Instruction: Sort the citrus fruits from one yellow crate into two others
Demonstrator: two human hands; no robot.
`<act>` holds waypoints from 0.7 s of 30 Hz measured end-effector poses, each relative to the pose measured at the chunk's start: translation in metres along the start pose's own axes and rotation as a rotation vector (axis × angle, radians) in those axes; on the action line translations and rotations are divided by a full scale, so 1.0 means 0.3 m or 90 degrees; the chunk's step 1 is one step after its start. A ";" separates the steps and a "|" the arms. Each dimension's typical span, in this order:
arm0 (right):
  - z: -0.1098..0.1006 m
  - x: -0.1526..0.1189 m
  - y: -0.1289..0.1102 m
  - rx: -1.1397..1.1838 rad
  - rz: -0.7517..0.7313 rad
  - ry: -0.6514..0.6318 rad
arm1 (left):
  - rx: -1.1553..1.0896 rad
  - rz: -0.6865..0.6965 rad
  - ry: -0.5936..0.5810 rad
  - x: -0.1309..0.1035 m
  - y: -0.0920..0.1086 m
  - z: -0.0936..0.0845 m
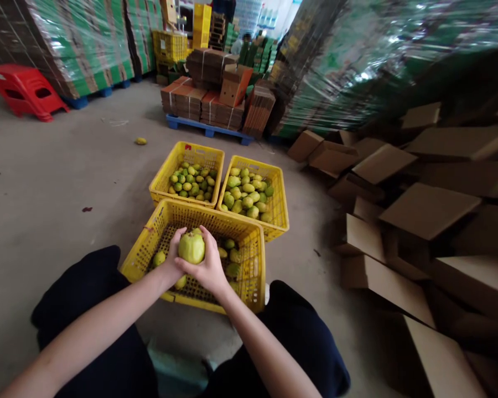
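Observation:
A large pale-green guava is held between my two hands above the front yellow crate. My left hand curls round its left side, and my right hand closes on its right side with the thumb beneath. Just behind it shows the top of another greenish fruit, and I cannot tell whether it is also held. Inside the front crate, a few guavas lie at the left and several at the right. My wrists and forearms hide part of the crate floor.
Two more yellow crates, back left and back right, hold many smaller-looking green-yellow fruits. A lone yellow fruit lies on the floor. Cardboard boxes heap up at right. Flattened cartons sit on a blue pallet; a red stool stands left.

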State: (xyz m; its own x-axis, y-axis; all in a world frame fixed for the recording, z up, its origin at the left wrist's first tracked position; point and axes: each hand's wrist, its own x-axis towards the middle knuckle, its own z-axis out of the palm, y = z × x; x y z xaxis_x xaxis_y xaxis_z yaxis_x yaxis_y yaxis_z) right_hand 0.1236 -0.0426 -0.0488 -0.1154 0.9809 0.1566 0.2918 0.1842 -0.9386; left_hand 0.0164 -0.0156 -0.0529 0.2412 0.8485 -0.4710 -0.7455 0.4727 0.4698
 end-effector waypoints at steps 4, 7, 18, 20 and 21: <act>-0.010 -0.001 -0.064 0.125 0.025 -0.007 | -0.084 -0.030 0.096 0.004 0.015 0.029; -0.074 0.034 -0.101 0.270 0.099 -0.070 | -0.129 0.027 0.158 0.021 0.042 0.072; -0.172 0.079 -0.063 -0.056 -0.061 0.120 | 0.295 0.453 -0.040 0.011 0.105 0.098; -0.141 0.075 -0.055 -0.068 -0.096 0.095 | 0.357 0.494 -0.035 0.014 0.100 0.082; -0.128 0.075 -0.050 -0.075 -0.101 0.092 | 0.365 0.496 -0.033 0.019 0.097 0.074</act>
State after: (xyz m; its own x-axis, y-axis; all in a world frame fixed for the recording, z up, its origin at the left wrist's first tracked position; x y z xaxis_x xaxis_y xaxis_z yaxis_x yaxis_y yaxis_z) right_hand 0.1532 -0.0209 -0.0195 -0.0337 0.9360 0.3503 0.3903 0.3350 -0.8576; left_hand 0.0098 0.0084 -0.0253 -0.1550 0.9759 0.1537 -0.2949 -0.1942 0.9356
